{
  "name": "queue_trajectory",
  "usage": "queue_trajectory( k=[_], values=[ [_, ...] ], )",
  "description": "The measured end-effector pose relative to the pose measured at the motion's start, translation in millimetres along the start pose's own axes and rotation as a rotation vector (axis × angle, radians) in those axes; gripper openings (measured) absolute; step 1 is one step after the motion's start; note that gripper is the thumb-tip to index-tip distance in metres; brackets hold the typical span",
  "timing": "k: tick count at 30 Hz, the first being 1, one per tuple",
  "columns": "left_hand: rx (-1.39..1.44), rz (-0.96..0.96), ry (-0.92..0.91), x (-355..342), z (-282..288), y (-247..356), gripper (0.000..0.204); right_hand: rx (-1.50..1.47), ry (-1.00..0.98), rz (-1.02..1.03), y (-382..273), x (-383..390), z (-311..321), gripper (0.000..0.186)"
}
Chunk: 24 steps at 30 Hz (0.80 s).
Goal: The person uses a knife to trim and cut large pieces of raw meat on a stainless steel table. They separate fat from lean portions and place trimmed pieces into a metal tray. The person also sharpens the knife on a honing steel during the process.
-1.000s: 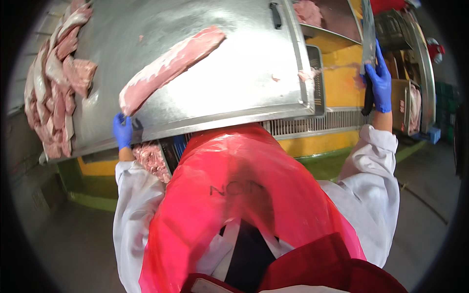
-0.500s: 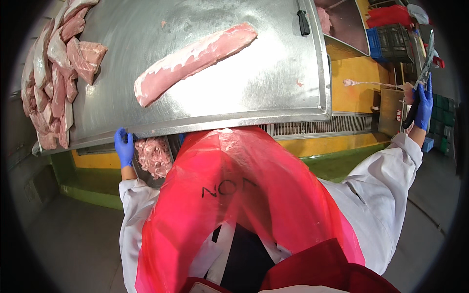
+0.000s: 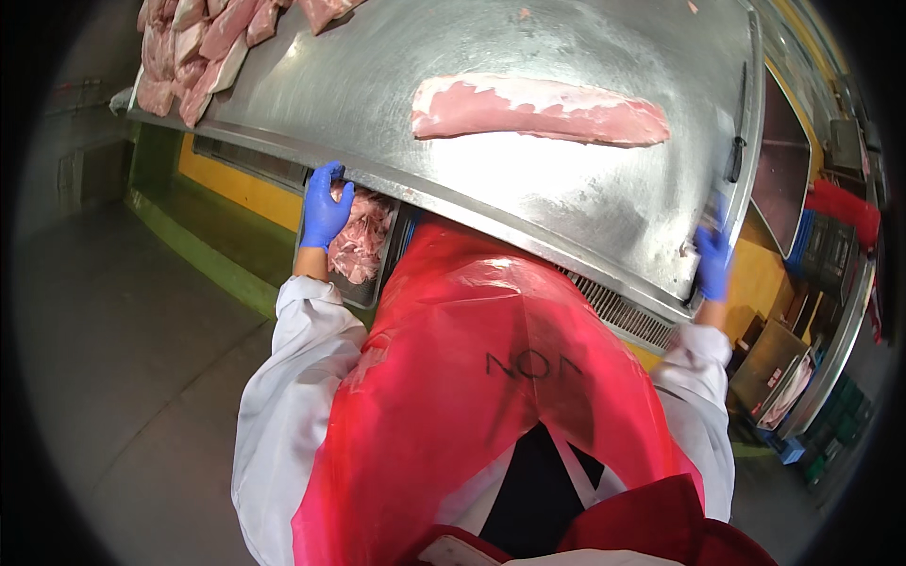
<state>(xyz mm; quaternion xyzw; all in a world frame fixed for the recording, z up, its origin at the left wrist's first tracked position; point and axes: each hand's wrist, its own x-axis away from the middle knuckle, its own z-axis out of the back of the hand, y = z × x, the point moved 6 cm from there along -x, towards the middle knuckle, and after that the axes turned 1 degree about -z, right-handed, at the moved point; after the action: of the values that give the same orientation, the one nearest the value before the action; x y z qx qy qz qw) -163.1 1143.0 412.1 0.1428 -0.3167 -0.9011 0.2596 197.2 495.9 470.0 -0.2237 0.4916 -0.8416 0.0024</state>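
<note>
My left hand (image 3: 326, 212), in a blue glove, rests at the table's near edge with thumb and fingers apart, holding nothing. Just beside it, below the tabletop, is a tray of meat trimmings (image 3: 360, 241). My right hand (image 3: 713, 262), also gloved in blue, is over the table's right front corner, closed on a knife; motion smears the hand and the blade, and a dark bit of handle shows under the glove. A long pale-pink piece of meat (image 3: 538, 113) with a white fat layer lies across the metal table (image 3: 330, 104), apart from both hands.
Several cuts of meat (image 3: 193, 47) are heaped at the table's far left. A black-handled tool with a thin shaft (image 3: 737, 158) lies along the right rim. Beyond that rim are a metal bin (image 3: 781, 160), dark crates (image 3: 826, 250) and a slatted grate (image 3: 609, 307).
My right hand has swung in from the far right to the table corner with the knife. A strip of meat near it no longer shows. The view has turned; my left hand stays at the edge.
</note>
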Motion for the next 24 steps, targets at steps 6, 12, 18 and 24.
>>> queue_trajectory(
  k=[6,12,18,24],
  values=[
    [-0.048,0.037,0.011,-4,37,-20,0.044,0.590,-0.323,0.489,-183,-65,-354,0.070],
    [0.004,0.072,0.102,-10,77,-64,0.040,0.737,-0.289,0.494,-177,-114,-407,0.070],
    [0.106,0.092,0.208,-15,93,-84,0.036,0.415,-0.581,-0.077,-167,-7,-338,0.070],
    [0.123,-0.133,0.194,-95,71,-40,0.034,0.253,-0.478,-0.031,-164,-33,-378,0.071]
  ],
)
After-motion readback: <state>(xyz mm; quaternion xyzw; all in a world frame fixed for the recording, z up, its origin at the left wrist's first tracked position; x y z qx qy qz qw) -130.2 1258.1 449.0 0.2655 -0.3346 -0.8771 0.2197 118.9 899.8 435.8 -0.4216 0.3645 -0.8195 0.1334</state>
